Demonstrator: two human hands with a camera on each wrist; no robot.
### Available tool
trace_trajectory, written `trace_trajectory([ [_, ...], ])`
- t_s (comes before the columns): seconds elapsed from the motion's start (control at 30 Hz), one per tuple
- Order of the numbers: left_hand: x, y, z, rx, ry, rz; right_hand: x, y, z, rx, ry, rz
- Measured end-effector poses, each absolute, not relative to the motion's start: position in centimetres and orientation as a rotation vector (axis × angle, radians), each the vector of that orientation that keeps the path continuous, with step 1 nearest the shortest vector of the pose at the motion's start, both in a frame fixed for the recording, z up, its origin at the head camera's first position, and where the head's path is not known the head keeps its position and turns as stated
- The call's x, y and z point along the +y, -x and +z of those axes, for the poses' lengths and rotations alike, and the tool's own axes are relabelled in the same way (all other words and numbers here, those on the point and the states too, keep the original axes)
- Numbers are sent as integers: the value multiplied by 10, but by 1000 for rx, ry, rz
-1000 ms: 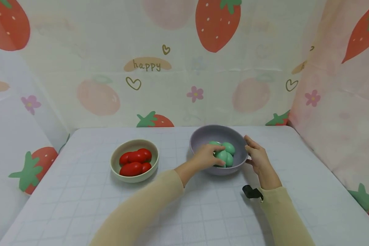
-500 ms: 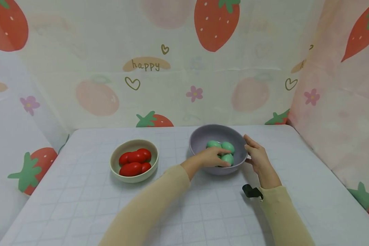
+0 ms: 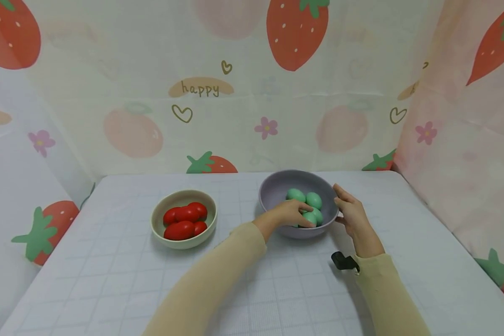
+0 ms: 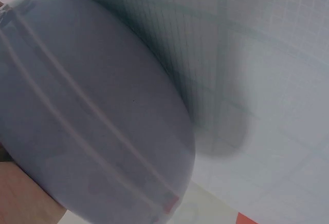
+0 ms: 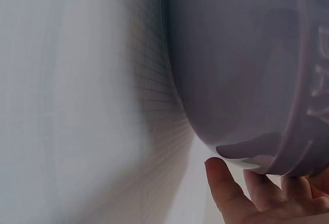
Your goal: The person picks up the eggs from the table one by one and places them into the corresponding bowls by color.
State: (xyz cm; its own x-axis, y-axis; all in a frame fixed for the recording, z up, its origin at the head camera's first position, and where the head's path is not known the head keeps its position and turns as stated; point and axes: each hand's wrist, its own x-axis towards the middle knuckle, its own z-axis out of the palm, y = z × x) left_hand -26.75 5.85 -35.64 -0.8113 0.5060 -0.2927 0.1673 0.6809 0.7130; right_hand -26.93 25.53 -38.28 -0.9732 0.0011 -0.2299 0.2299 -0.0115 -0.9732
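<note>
A purple-grey bowl (image 3: pixel 273 186) stands on the table with several smooth green eggs (image 3: pixel 314 200) in it. My left hand (image 3: pixel 290 213) reaches over the near left rim, thumb and a finger spread on either side of one egg; its other fingers are hidden, and I cannot tell if it grips that egg. At the bowl's right side my right hand (image 3: pixel 354 219) holds the rim and outer wall. The right wrist view shows its fingertips (image 5: pixel 218 170) by the bowl wall (image 5: pixel 231 70). Only the outside of the bowl (image 4: pixel 97 95) fills the left wrist view.
To the left stands a smaller cream bowl (image 3: pixel 155 224) with several glossy red egg-shaped pieces (image 3: pixel 187 214). A white checked cloth covers the table (image 3: pixel 88 280). A printed curtain (image 3: pixel 243 107) rises close behind the bowls. A black clip-like piece (image 3: pixel 343 261) hangs at the right cuff.
My left hand has shifted slightly right and its fingers have changed position in the bowl. The green eggs have shifted among themselves. My right hand keeps its place on the bowl.
</note>
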Motion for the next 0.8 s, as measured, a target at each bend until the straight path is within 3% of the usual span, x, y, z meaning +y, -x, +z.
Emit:
trace_trajectory([
  [0.57, 53, 264, -358, 2581, -492, 932, 256, 278, -386, 2090, -242, -2069],
  [0.8, 14, 248, -342, 2757, -693, 1005, 273, 283, -377, 2254, -85, -1823],
])
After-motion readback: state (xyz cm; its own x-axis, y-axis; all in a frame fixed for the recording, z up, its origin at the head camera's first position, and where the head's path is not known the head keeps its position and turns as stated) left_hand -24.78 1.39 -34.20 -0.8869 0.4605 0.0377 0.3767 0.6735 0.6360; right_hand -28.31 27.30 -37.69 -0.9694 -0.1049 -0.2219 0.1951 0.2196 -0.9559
